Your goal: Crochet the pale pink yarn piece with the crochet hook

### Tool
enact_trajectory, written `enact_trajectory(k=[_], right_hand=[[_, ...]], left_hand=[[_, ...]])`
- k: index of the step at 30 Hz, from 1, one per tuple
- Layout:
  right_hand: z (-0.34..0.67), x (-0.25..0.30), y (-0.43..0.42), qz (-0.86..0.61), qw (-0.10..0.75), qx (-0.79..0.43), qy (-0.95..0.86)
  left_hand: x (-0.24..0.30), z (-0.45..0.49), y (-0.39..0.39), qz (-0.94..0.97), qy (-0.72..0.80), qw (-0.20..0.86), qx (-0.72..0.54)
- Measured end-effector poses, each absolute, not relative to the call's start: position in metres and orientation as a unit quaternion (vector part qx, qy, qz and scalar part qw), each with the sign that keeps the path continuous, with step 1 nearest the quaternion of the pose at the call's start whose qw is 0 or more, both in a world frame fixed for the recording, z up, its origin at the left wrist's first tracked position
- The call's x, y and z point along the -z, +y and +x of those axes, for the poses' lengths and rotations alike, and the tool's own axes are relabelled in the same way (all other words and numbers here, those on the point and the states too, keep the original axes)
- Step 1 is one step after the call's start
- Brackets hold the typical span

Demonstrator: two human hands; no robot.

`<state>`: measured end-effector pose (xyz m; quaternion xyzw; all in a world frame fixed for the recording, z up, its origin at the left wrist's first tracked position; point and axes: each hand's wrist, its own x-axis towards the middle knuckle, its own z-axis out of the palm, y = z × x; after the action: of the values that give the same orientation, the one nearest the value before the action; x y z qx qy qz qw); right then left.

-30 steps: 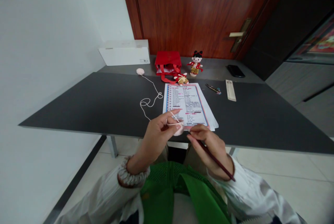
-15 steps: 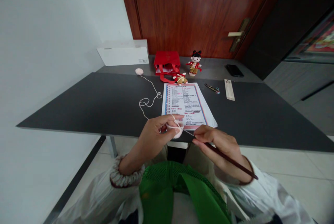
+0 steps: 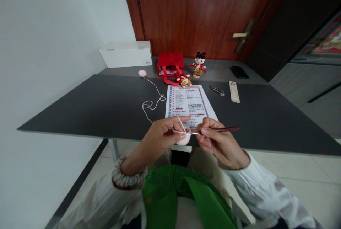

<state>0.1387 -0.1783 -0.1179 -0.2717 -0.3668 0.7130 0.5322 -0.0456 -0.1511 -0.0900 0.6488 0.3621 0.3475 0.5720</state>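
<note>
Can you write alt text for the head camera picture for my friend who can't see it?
A person's left hand pinches a small pale pink crocheted piece while the right hand holds a dark red crochet hook near it. Pale pink yarn runs across a dark grey table to a round ball.

Home room: wooden door (image 3: 186, 15), tiled floor (image 3: 301, 165)

Printed sheet (image 3: 188, 106) mid-worktop (image 3: 80, 115). Yarn ball (image 3: 142, 73) and its loose strand (image 3: 149, 105) left of sheet. Back edge, left to right: box (image 3: 125, 54), gift bag (image 3: 170, 63), doll (image 3: 198, 64), phone (image 3: 239, 72). Small doll (image 3: 184, 80) just before gift bag. Small tools (image 3: 216, 90), then wooden strip (image 3: 234, 91), right of sheet.
</note>
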Motion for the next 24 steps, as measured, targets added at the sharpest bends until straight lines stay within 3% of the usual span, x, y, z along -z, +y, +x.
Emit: enact_trajectory(k=[4,7,10,13,15,18,20,24], right_hand=[[0.120,0.127,-0.182,-0.275,0.587,-0.652,-0.394],[0.112,0.143,-0.187,-0.331,0.648,-0.417,-0.545],[0.113,0.159,-0.188,-0.378,0.564,-0.136,-0.722],[0.117,0.165,-0.185,-0.353,0.526,-0.026,-0.773],[0.118,0.162,-0.182,-0.327,0.572,-0.088,-0.747],[0.119,0.152,-0.181,-0.306,0.645,-0.321,-0.622],[0.122,0.146,-0.180,-0.270,0.648,-0.443,-0.557],[0.136,0.139,-0.180,-0.262,0.626,-0.498,-0.539]], left_hand=[[0.097,-0.041,-0.153,0.612,0.365,0.595,-0.372],[0.102,-0.038,-0.155,0.562,0.378,0.624,-0.389],[0.104,-0.035,-0.156,0.521,0.379,0.650,-0.404],[0.104,-0.034,-0.156,0.487,0.357,0.690,-0.398],[0.105,-0.035,-0.154,0.459,0.339,0.727,-0.383],[0.106,-0.038,-0.152,0.419,0.320,0.766,-0.368],[0.107,-0.040,-0.150,0.416,0.319,0.769,-0.366],[0.108,-0.045,-0.148,0.440,0.337,0.753,-0.354]])
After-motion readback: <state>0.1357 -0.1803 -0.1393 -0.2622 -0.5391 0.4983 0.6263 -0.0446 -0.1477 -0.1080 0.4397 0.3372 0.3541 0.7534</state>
